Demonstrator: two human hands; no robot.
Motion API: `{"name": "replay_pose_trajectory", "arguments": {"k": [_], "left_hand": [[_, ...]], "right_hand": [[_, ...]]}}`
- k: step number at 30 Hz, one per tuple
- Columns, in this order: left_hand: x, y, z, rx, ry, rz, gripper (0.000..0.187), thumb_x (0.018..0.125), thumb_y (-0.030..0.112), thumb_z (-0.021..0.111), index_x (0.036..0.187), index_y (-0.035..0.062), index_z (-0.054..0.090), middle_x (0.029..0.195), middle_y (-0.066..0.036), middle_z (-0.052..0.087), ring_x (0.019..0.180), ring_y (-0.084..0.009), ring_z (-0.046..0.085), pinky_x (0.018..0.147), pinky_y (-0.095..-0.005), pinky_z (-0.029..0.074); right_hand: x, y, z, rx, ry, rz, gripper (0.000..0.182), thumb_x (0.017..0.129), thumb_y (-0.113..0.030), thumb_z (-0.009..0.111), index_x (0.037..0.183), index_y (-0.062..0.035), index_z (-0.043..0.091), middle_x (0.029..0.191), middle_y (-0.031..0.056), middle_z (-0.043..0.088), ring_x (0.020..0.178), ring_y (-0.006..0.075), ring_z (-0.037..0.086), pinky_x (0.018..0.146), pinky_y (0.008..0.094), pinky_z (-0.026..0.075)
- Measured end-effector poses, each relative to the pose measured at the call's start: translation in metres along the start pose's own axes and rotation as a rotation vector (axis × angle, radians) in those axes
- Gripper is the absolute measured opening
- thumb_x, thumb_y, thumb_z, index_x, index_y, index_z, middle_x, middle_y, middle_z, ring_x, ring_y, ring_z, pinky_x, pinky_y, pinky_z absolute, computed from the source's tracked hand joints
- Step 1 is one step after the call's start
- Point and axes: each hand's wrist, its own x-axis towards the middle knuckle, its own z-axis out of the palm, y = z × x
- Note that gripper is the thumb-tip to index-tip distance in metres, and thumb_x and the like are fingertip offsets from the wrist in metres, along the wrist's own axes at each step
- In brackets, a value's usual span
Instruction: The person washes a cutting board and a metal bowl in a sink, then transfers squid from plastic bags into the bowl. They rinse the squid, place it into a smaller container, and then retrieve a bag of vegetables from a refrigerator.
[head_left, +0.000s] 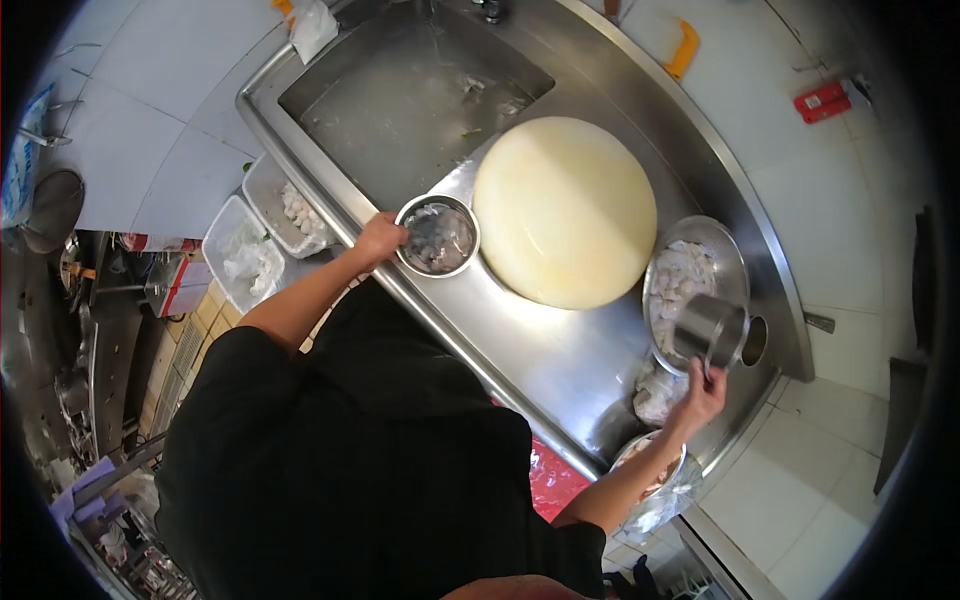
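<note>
My left hand (380, 241) is closed on the rim of a round steel bowl (410, 268), which holds grey, glossy, translucent pieces that look like raw shrimp. The bowl sits at the left edge of a thick, round, cream-coloured cutting board (565, 212). On the right, my right hand (703, 398) grips a steel container (705, 330) by its near side. That container is tilted above a steel colander (735, 262) of pale, whitish pieces (682, 270) and hides part of it. What is inside the tilted container does not show.
A sink (400, 110) with cloudy water lies beyond the bowl. Two white plastic tubs (225, 222) with pale food stand outside the counter's left edge. A plastic bag (657, 395) and a bag-lined bowl (683, 465) are near my right forearm. Knives with a red handle (820, 102) hang on the wall.
</note>
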Motion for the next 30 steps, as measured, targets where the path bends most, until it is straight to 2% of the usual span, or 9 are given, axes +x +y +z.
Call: {"name": "replay_pose_trajectory", "arguments": {"k": [6, 10, 13, 16, 19, 24, 26, 28, 30], "left_hand": [[0.028, 0.025, -0.037, -0.202, -0.378, -0.079, 0.033, 0.088, 0.030, 0.065, 0.108, 0.0030, 0.066, 0.091, -0.005, 0.068, 0.085, -0.0145, 0.063, 0.066, -0.0308, 0.053], [0.086, -0.016, -0.128, 0.502, -0.364, 0.315, 0.037, 0.085, 0.042, 0.066, 0.097, 0.0073, 0.068, 0.090, -0.009, 0.069, 0.085, -0.0214, 0.066, 0.074, -0.0368, 0.053], [0.145, -0.028, -0.232, 1.071, -0.111, 0.656, 0.038, 0.083, 0.046, 0.064, 0.088, 0.0081, 0.067, 0.087, -0.011, 0.068, 0.084, -0.0285, 0.065, 0.073, -0.0422, 0.052], [0.227, -0.025, -0.353, 0.853, 0.366, 0.469, 0.036, 0.079, 0.045, 0.063, 0.075, 0.0099, 0.068, 0.081, -0.012, 0.065, 0.078, -0.0322, 0.063, 0.075, -0.0443, 0.050], [0.275, -0.002, -0.425, 0.876, 0.748, 0.640, 0.055, 0.083, 0.045, 0.062, 0.115, 0.0001, 0.057, 0.115, -0.021, 0.057, 0.102, -0.0371, 0.054, 0.086, -0.0465, 0.044], [0.298, 0.005, -0.344, 1.010, 0.902, 0.302, 0.091, 0.076, 0.047, 0.072, 0.144, 0.0021, 0.030, 0.142, -0.024, 0.034, 0.132, -0.0420, 0.032, 0.105, -0.0609, 0.027], [0.267, 0.024, -0.317, 1.052, 0.577, 0.361, 0.085, 0.079, 0.049, 0.068, 0.141, 0.0013, 0.035, 0.150, -0.026, 0.023, 0.140, -0.0425, 0.017, 0.112, -0.0589, 0.015], [0.273, 0.004, -0.290, 0.812, 0.189, 0.514, 0.078, 0.078, 0.048, 0.070, 0.138, 0.0036, 0.044, 0.149, -0.024, 0.029, 0.140, -0.0381, 0.023, 0.113, -0.0568, 0.014], [0.267, 0.003, -0.268, 0.589, -0.221, 0.289, 0.066, 0.078, 0.041, 0.073, 0.130, 0.0046, 0.054, 0.141, -0.024, 0.042, 0.133, -0.0338, 0.038, 0.111, -0.0493, 0.027]], "right_hand": [[-0.038, -0.150, 0.231, 0.092, -0.471, 0.026, 0.021, 0.071, -0.005, 0.081, 0.075, -0.0037, 0.061, 0.066, -0.0050, 0.047, 0.062, 0.0042, 0.039, 0.054, 0.0209, 0.032], [-0.051, -0.189, 0.389, 0.120, -0.656, 0.113, 0.022, 0.072, -0.008, 0.082, 0.072, -0.0040, 0.060, 0.064, -0.0067, 0.046, 0.059, 0.0029, 0.037, 0.052, 0.0205, 0.029], [-0.058, -0.188, 0.492, 0.169, -0.731, 0.159, 0.022, 0.075, -0.009, 0.080, 0.072, -0.0043, 0.059, 0.063, -0.0079, 0.045, 0.057, 0.0021, 0.036, 0.052, 0.0203, 0.027], [-0.062, -0.196, 0.553, -0.021, -0.756, 0.051, 0.025, 0.072, -0.012, 0.082, 0.071, -0.0041, 0.058, 0.063, -0.0073, 0.047, 0.057, 0.0027, 0.037, 0.051, 0.0216, 0.027], [-0.065, -0.195, 0.587, -0.082, -0.779, 0.177, 0.030, 0.069, -0.017, 0.085, 0.074, 0.0014, 0.061, 0.070, 0.0009, 0.054, 0.063, 0.0078, 0.047, 0.057, 0.0243, 0.039], [-0.081, -0.138, 0.636, -0.196, -0.684, 0.129, 0.036, 0.068, -0.027, 0.085, 0.077, 0.0021, 0.065, 0.071, 0.0099, 0.062, 0.060, 0.0148, 0.054, 0.059, 0.0298, 0.045], [-0.073, -0.149, 0.654, -0.269, -0.665, 0.141, 0.037, 0.067, -0.030, 0.084, 0.079, 0.0003, 0.067, 0.069, 0.0122, 0.063, 0.063, 0.0183, 0.057, 0.062, 0.0319, 0.046], [-0.049, -0.160, 0.675, -0.257, -0.604, 0.080, 0.037, 0.067, -0.031, 0.084, 0.079, -0.0004, 0.067, 0.070, 0.0132, 0.064, 0.065, 0.0219, 0.059, 0.065, 0.0345, 0.048], [-0.019, -0.164, 0.699, -0.203, -0.517, 0.029, 0.036, 0.066, -0.030, 0.084, 0.079, -0.0007, 0.067, 0.072, 0.0140, 0.064, 0.068, 0.0256, 0.061, 0.067, 0.0367, 0.049]]}}
